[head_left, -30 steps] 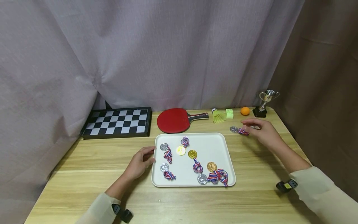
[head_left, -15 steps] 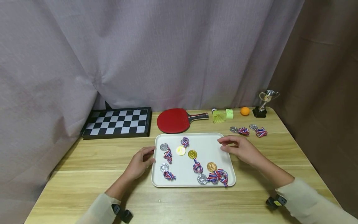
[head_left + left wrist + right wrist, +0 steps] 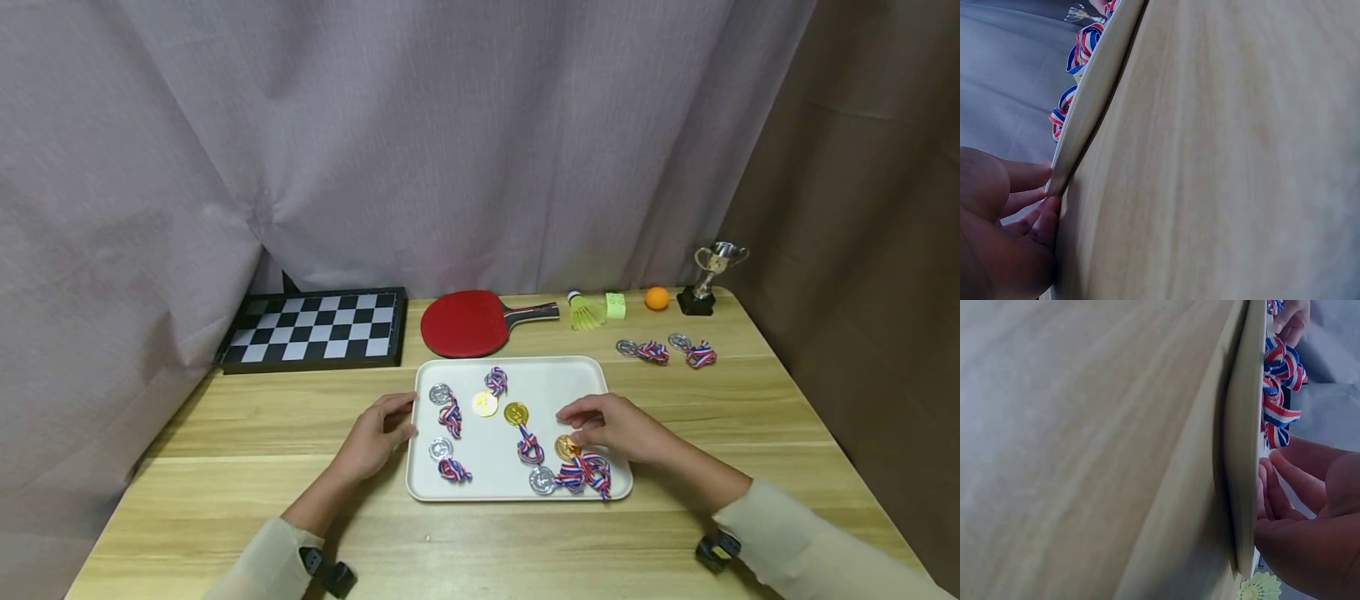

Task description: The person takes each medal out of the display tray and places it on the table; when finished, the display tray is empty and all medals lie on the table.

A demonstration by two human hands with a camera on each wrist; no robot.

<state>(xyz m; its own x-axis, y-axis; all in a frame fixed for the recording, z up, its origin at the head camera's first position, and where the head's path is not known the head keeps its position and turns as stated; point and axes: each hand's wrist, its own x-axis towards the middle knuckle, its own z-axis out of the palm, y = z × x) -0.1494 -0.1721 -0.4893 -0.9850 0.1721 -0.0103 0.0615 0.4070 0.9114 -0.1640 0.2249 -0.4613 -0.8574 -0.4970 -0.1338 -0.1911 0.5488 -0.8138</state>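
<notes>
A white tray (image 3: 570, 383) on the wooden table holds several medals with red, white and blue ribbons. My left hand (image 3: 382, 429) holds the tray's left rim (image 3: 1094, 94), fingers curled at the edge. My right hand (image 3: 600, 425) hovers low over the tray's right side with loosely bent fingers, holding nothing. Its thumb is next to a bronze medal (image 3: 566, 448); I cannot tell if it touches. The right wrist view shows that hand (image 3: 1310, 512) above the rim (image 3: 1244, 437) beside a ribbon bundle (image 3: 1279, 394). Two silver medals (image 3: 627, 347) (image 3: 679, 341) lie on the table beyond the tray.
Along the back edge stand a chessboard (image 3: 315, 327), a red paddle (image 3: 468, 321), a yellow shuttlecock (image 3: 585, 310), a green block (image 3: 616, 304), an orange ball (image 3: 657, 297) and a small trophy (image 3: 708, 275). A curtain hangs behind the table.
My right hand has left the two silver medals at the back right and come left and nearer, over the tray by the bronze medal. The left hand has not moved.
</notes>
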